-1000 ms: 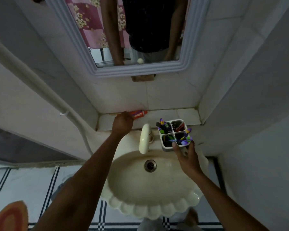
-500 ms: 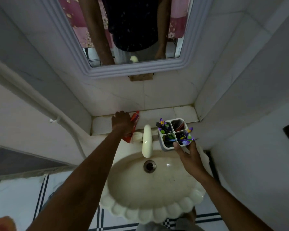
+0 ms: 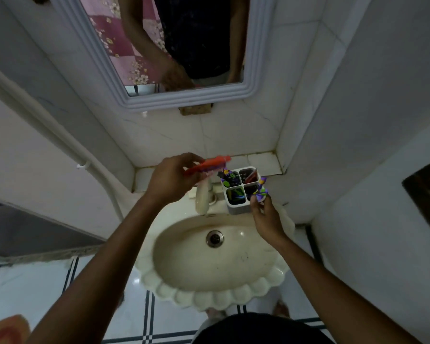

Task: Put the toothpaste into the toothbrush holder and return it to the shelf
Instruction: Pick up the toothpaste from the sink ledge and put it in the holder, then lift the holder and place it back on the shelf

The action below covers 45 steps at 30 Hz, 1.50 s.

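My left hand (image 3: 170,178) grips a red toothpaste tube (image 3: 207,164), held above the tap with its far end next to the toothbrush holder. The holder (image 3: 236,208) is a white square box with four compartments. It stands on the back rim of the sink, right of the tap, and has several purple and green toothbrushes in it. My right hand (image 3: 266,219) holds the holder at its near right corner, fingers among the purple brush handles. The tiled shelf (image 3: 261,161) runs along the wall just behind the holder.
A cream tap (image 3: 202,197) sits between my hands. The scalloped sink (image 3: 216,289) with its drain (image 3: 215,238) lies below. A framed mirror (image 3: 184,100) hangs above the shelf. A white pipe (image 3: 60,142) runs down the left wall. A wall corner closes in on the right.
My left hand has lifted the toothpaste off the shelf and carried it right, toward the holder. My right hand has stayed on the holder.
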Tool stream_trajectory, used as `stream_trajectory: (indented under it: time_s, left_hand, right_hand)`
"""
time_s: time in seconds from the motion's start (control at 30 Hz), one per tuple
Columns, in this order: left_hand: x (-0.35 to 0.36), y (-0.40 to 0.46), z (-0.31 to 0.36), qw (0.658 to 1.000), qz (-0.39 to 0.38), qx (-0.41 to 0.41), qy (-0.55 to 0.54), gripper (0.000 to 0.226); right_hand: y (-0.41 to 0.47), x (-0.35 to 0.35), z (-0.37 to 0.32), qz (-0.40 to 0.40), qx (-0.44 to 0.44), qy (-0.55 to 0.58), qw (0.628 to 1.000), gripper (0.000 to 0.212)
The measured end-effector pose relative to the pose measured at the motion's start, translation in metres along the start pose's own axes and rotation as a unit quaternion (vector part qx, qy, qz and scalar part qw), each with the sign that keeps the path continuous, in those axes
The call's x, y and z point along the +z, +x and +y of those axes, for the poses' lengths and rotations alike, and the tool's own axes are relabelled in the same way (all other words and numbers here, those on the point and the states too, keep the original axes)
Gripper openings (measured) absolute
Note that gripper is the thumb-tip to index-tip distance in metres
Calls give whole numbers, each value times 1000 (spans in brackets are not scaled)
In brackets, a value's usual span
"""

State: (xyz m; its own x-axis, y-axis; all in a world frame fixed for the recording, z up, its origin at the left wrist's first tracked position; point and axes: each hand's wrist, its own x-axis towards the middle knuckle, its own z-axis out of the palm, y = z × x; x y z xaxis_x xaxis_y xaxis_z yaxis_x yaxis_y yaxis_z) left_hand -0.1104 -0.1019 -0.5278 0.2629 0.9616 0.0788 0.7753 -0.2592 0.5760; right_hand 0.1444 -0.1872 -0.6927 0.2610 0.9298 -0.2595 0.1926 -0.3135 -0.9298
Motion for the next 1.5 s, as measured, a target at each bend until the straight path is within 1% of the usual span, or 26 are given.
stream_trajectory:
  time_s: [0.07,0.13,0.2,0.27,0.33,0.43,0.53,0.57,0.63,0.73,0.87,0.9,0.97,1.03,1.1,1.17,1.23,1.27,1.33,1.43,1.5]
  left_hand:
    - [3,-10,18,996,-3,36,85,18]
    - [12,-16,32,986,-11,68,149,14]
    - [24,-18,45,973,-10,102,205,16]
    - [34,-17,55,961,-19,119,249,21]
    - [39,-14,63,955,-25,127,269,24]
    - [45,-9,70,952,-30,132,276,22]
    - [49,-4,73,950,-37,140,275,22]
    - [51,-2,72,951,-41,140,274,26]
    - [56,2,69,951,-54,132,275,34]
    - [72,4,62,944,-66,122,300,35]
    - [87,-2,54,956,-89,115,255,33]
    - [87,-4,52,962,-84,113,233,31]
    - [85,-9,46,981,-41,101,163,23]
    - [79,-13,38,992,24,87,83,16]
    - [74,-16,31,996,75,56,2,14]
    - [71,-19,26,995,84,9,-52,26]
    - [70,-22,19,994,88,-21,-63,38]
    - [69,-23,15,993,93,-30,-67,42]
    - [67,-24,9,992,95,-40,-78,44]
    - [64,-26,2,991,100,-34,-81,45]
    - [62,-27,-1,992,100,-25,-75,47]
  right_hand:
    - [-1,-1,-1,-3,-2,-1,1000,41]
    - [-2,-2,-2,-8,-10,1,1000,39]
    - [-4,-5,-4,-17,-20,-8,1000,33]
    - [-5,-8,-5,-21,-26,-19,999,36]
    - [-5,-10,-7,-20,-29,-21,999,44]
    - [-2,-11,-7,-31,-25,-25,999,49]
    - [1,-12,-2,-29,-27,-29,999,67]
    - [2,-11,0,-28,-29,-30,999,67]
    - [2,-11,-1,-31,-30,-27,999,57]
    - [1,-12,-3,-27,-34,-24,999,53]
    - [-1,-10,-3,-18,-34,-16,999,56]
    - [-2,-9,-2,-12,-34,-11,999,59]
    - [-7,-8,1,5,-34,8,999,70]
    - [-10,-5,5,20,-49,20,998,90]
    - [-12,2,7,29,-59,-3,998,118]
    - [-13,14,7,38,-47,-36,998,147]
    - [-13,26,1,59,-30,-56,996,159]
    - [-12,31,-2,72,-15,-61,995,160]
    - [-9,38,-8,107,4,-59,993,151]
    - [-4,43,-12,147,-9,-43,988,129]
    - [-5,41,-17,168,-23,-28,985,122]
